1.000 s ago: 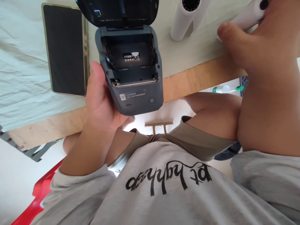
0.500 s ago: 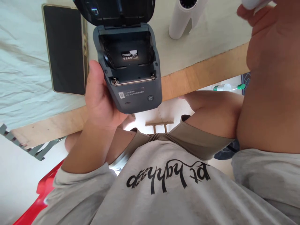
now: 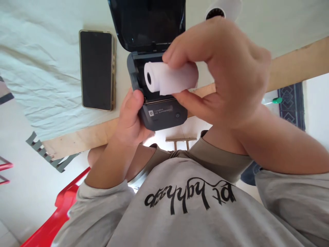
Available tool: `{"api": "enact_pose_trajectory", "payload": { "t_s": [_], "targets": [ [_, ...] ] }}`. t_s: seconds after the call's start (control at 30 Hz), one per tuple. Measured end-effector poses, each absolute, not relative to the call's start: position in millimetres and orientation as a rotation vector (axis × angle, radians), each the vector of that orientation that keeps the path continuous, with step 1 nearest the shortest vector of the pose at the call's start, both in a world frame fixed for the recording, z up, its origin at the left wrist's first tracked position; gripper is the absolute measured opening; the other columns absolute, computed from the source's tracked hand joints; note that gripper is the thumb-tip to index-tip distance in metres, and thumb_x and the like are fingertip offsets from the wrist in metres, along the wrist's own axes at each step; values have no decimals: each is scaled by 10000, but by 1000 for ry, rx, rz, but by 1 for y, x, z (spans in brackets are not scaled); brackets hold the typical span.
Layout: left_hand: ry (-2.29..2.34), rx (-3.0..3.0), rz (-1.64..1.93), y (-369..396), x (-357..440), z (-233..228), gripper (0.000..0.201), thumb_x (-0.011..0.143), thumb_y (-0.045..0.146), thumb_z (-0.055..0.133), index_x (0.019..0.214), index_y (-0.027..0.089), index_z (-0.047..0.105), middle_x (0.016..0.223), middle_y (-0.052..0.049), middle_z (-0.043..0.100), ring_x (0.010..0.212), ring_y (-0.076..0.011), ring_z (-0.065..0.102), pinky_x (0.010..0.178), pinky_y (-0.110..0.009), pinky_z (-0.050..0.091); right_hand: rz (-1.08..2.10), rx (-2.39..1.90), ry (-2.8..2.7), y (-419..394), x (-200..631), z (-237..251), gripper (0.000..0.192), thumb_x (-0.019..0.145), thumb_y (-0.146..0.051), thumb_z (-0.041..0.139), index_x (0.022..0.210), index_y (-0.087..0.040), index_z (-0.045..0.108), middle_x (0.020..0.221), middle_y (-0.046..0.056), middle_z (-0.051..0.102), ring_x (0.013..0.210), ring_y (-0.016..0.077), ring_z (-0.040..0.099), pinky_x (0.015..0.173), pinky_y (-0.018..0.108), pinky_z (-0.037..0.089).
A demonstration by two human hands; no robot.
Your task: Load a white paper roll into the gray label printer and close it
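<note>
My left hand (image 3: 132,120) grips the left side of a dark grey label printer (image 3: 164,115), its thumb on the rim near the paper bay. The printer's black lid (image 3: 151,24) stands raised at the back. Between the thumb and fingers of my right hand (image 3: 223,68) is a small white paper roll (image 3: 172,75), held sideways over the printer's bay. The hollow core of the roll faces left, and a loose paper edge hangs at its front. Whether the roll touches the bay floor I cannot tell.
A phone (image 3: 96,70) in a gold-edged case lies on the pale cloth (image 3: 38,68) to the left. Behind my right hand a larger white roll (image 3: 232,8) stands partly hidden. The table's wooden edge (image 3: 77,139) runs in front of me, with a green-capped bottle (image 3: 277,100) below on the right.
My right hand has come in from the far right, bringing the paper roll over the printer's bay. In view, the printer and my left hand sit a little further right.
</note>
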State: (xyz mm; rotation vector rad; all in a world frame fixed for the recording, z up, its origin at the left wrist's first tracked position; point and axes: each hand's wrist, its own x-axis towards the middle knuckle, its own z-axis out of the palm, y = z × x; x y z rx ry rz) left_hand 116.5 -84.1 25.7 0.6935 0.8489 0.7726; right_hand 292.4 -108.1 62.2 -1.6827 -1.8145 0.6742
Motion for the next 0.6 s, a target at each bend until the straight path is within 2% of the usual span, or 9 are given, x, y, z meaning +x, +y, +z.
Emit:
{"api": "enact_pose_trajectory", "payload": {
  "t_s": [0.07, 0.13, 0.2, 0.33, 0.43, 0.5, 0.6],
  "targets": [
    [792, 697, 788, -84, 116, 24, 310, 912, 481, 552, 1066, 241, 674, 1097, -43, 736, 1087, -266, 665, 828, -383, 576, 324, -1511, -1952, -108, 291, 59, 299, 881, -129, 405, 1078, -262, 586, 1168, -30, 638, 1157, 108, 602, 982, 264, 512],
    [764, 705, 795, -83, 115, 22, 326, 905, 483, 581, 1101, 236, 664, 1137, -43, 724, 1135, -252, 646, 905, -373, 567, 133, -1439, -1990, -108, 290, 54, 308, 864, -74, 393, 1030, -248, 585, 1102, -47, 660, 1107, 89, 627, 942, 241, 517],
    [770, 724, 785, -83, 115, 20, 373, 893, 517, 592, 1117, 225, 653, 1097, -54, 722, 1137, -254, 648, 920, -372, 567, 83, -1441, -1981, -107, 286, 49, 301, 833, -51, 415, 1002, -234, 583, 1074, -51, 668, 1080, 94, 648, 902, 234, 523],
    [768, 768, 777, -81, 112, 15, 432, 809, 560, 684, 1094, 239, 631, 1058, -35, 709, 1057, -243, 676, 795, -325, 583, -16, -1398, -1879, -104, 277, 41, 252, 806, -13, 431, 920, -183, 579, 995, -33, 677, 1003, 103, 689, 813, 218, 520],
    [723, 772, 803, -80, 110, 11, 414, 797, 531, 714, 1087, 254, 611, 1017, -17, 712, 1085, -212, 669, 818, -288, 573, -91, -1356, -1893, -100, 276, 36, 229, 809, -7, 431, 887, -167, 574, 965, -17, 689, 958, 119, 707, 735, 229, 508],
    [714, 762, 782, -80, 109, 9, 410, 812, 525, 694, 1106, 255, 602, 1003, -19, 721, 1034, -205, 687, 825, -311, 577, -72, -1304, -1945, -97, 279, 34, 163, 835, -48, 466, 876, -165, 573, 1000, -18, 704, 950, 132, 713, 745, 253, 527],
    [742, 747, 725, -79, 109, 7, 456, 802, 582, 673, 1092, 234, 622, 1031, -46, 733, 981, -236, 701, 747, -350, 570, 4, -1289, -1947, -95, 282, 32, 122, 895, -145, 487, 836, -173, 591, 1015, -34, 707, 950, 118, 691, 805, 273, 541]
  ]
}}
